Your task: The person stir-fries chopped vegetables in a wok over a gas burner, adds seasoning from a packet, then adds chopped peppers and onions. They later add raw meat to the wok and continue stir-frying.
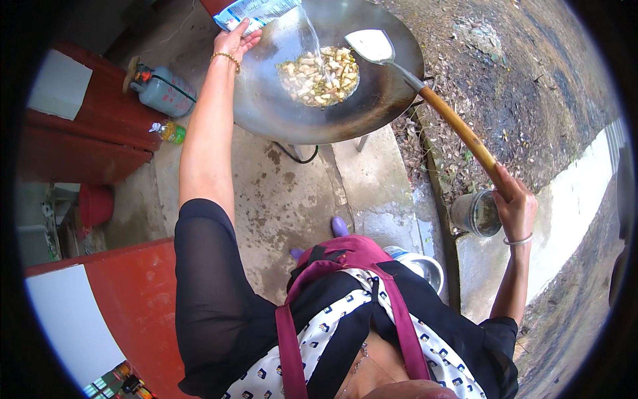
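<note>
My left hand (237, 41) holds a blue-and-white printed plastic packet (256, 14), tilted over the far left of a large steel wok (319, 124). From it a thin, pale stream (313, 32) falls onto small chunks of food (319, 77) lying in liquid at the wok's bottom. I cannot tell what the food is. My right hand (516, 204) grips the wooden handle of a long wok spatula (456, 119) out to the right. The spatula's wide metal blade (371, 45) hangs over the wok's right side, apart from the food.
A grey gas cylinder (167, 92) and a bottle of yellow liquid (172, 132) stand left of the wok by red doors (134, 309). On the right are a dirty bucket (476, 213) and leaf-strewn ground. A metal basin (423, 267) sits beside my legs.
</note>
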Available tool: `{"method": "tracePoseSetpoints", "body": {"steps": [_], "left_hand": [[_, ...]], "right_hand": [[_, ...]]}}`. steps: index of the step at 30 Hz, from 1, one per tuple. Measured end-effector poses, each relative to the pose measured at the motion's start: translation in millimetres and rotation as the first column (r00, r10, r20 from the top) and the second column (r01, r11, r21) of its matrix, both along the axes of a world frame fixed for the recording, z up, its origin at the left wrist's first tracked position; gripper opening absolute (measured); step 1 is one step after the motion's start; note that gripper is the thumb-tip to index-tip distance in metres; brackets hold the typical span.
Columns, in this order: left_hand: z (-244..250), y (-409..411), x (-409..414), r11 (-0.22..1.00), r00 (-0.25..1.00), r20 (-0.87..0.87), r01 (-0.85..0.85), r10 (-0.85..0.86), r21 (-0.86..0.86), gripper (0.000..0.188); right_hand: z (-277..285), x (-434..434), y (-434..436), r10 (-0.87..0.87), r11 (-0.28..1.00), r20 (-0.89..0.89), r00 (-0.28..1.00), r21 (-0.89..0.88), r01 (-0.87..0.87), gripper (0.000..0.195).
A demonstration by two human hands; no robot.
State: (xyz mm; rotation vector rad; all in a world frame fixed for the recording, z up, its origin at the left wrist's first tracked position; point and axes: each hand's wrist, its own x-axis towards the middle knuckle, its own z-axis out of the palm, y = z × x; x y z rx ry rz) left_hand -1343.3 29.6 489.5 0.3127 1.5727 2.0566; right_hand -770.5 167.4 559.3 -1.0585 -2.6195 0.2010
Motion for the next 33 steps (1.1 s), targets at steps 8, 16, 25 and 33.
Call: {"method": "tracePoseSetpoints", "body": {"steps": [8,16,25,33], "left_hand": [[2,-12,8,0.988,0.995,0.083,-0.061,0.05,0.145,0.025],[-2,-32,-15,0.984,0.984,0.012,-0.176,0.177,-0.028,0.026],[7,-28,-4,0.986,0.985,0.081,-0.155,0.149,0.068,0.026],[10,-4,-4,0.989,0.991,0.095,-0.102,0.092,0.107,0.03]], "right_hand": [[-2,-3,-1,0.003,1.0,0.042,0.999,-0.006,-0.003,0.052],[-6,-3,-1,0.043,0.999,0.052,0.998,0.01,-0.043,0.052],[-1,0,-7,0.04,0.999,0.045,0.998,-0.008,-0.04,0.051],[0,4,-10,0.03,1.0,0.017,0.999,0.003,-0.03,0.049]]}}
